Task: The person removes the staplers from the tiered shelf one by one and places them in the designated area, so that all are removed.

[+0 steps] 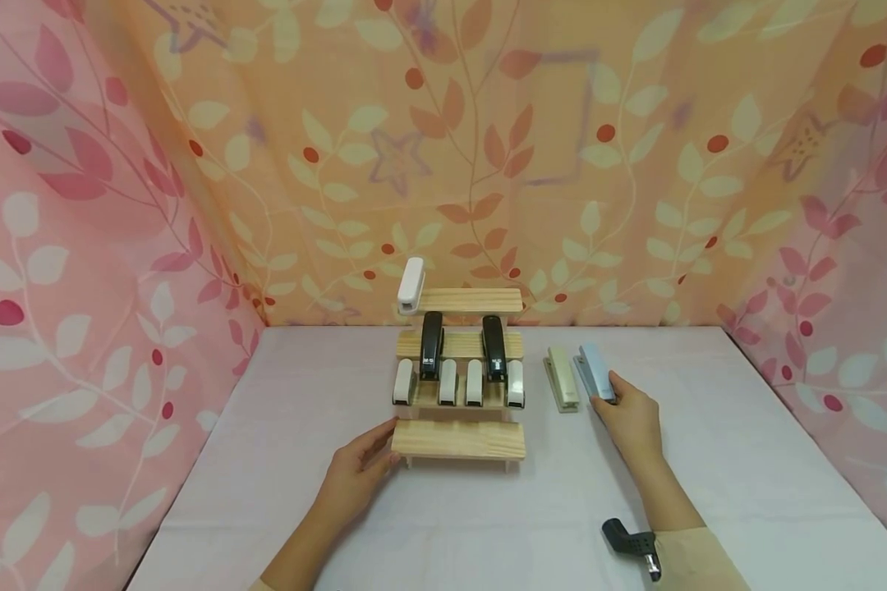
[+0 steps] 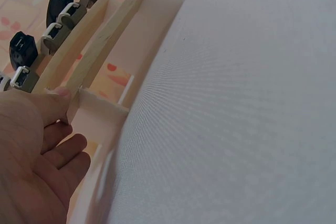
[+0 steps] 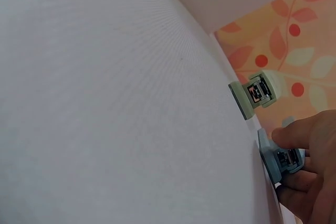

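Head view: my hands are apart. My right hand (image 1: 633, 417), right of centre, pinches the near end of the blue stapler (image 1: 595, 371); whether it is clear of the surface (image 1: 288, 386) I cannot tell. My left hand (image 1: 351, 476), at lower centre-left, holds the left end of the bottom board of the wooden rack (image 1: 458, 439). Risks, in my judgement: with the hold at one end only, the far end could dip or swing during a lift and knock the green stapler (image 1: 562, 382) just to its left. A push on the rack could also dislodge the lone white stapler (image 1: 411, 283), perched at the top board's left end. Orientation: the blue stapler's long axis slopes steeply from upper left to lower right, roughly parallel to the green one.

Left wrist view: at left of frame, my thumb lies against the board's end; three fingers curl loosely below it. Such slight contact could let the rack slip or twist.

Right wrist view: the blue stapler is at lower right, between thumb and fingers. The end exposing metal parts faces the camera, its length foreshortened; which end is the front I cannot certify.
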The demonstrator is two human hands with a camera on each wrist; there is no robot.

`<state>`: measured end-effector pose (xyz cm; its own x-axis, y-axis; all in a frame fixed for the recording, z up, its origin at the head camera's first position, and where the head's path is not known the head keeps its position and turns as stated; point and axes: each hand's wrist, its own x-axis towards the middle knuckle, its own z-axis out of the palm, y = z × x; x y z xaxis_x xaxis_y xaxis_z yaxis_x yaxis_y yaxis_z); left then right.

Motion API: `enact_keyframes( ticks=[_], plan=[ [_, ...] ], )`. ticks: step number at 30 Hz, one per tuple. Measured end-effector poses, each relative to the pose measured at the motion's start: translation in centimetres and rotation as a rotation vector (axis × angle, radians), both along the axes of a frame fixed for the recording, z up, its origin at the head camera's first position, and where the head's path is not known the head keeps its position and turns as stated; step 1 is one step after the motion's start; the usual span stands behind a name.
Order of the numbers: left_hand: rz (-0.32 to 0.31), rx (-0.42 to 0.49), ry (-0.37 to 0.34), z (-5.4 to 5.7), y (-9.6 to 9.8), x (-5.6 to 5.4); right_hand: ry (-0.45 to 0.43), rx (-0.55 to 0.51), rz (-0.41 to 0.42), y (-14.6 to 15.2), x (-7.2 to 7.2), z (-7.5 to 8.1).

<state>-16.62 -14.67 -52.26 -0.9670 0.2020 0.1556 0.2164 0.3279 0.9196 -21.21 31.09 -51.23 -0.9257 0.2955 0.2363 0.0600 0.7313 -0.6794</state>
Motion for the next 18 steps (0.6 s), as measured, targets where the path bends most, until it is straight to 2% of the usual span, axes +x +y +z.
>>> enact_keyframes(
  ticks=[10, 14, 18],
  plan=[
    [0.002, 0.010, -0.017, 0.0, 0.0, -0.1, -0.063, 0.110, 0.038, 0.1, -0.1, 0.5],
    [-0.004, 0.014, -0.011, 0.0, 0.0, 0.0, -0.090, 0.118, 0.040, 0.4, 0.2, 1.3],
    [-0.001, 0.003, -0.002, 0.1, 0.0, 0.0, -0.079, 0.108, 0.022, 0.7, 0.6, 2.4]
  ],
)
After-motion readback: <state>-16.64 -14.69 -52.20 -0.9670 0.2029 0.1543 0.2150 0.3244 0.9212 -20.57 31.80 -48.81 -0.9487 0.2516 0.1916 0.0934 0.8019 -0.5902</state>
